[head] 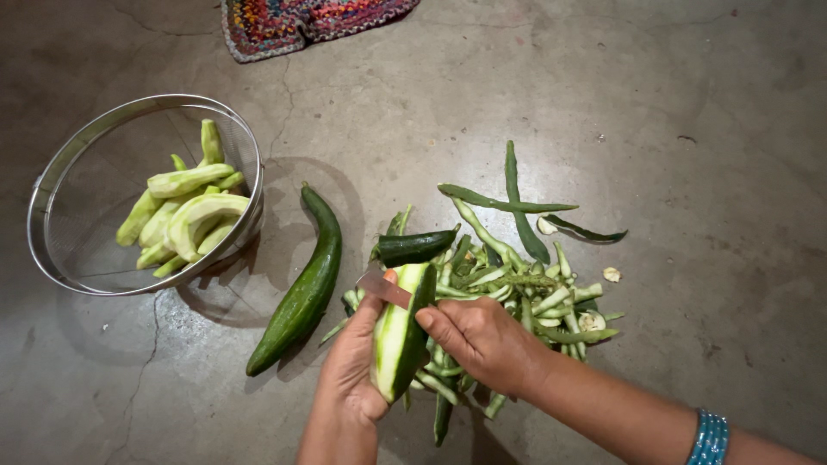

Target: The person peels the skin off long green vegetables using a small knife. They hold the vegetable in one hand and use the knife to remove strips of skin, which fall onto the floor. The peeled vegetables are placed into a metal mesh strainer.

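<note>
1. Head view, looking straight down at a cracked concrete floor (pixel 603 86). The left hand (pixel 349 362) is wrapped around a half-peeled cucumber (pixel 399 331), holding it upright-ish, thumb up near the top.
2. The right hand (pixel 482 340) grips the cucumber's other side and holds a small knife (pixel 383 287), blade lying across the top of the peeled pale strip. There's a blue bangle (pixel 710 437) on that wrist.
3. Right behind the hands sits a pile of green peels (pixel 508 284), with a shorter dark cucumber (pixel 416 246) on its left edge.
4. A long unpeeled cucumber (pixel 303 288) lies on the floor just left of the hands.
5. Further left is a metal strainer (pixel 60 172) with peeled pale cucumbers (pixel 189 215) inside.
6. A colourful rug (pixel 301 21) peeks in at the top edge.
</note>
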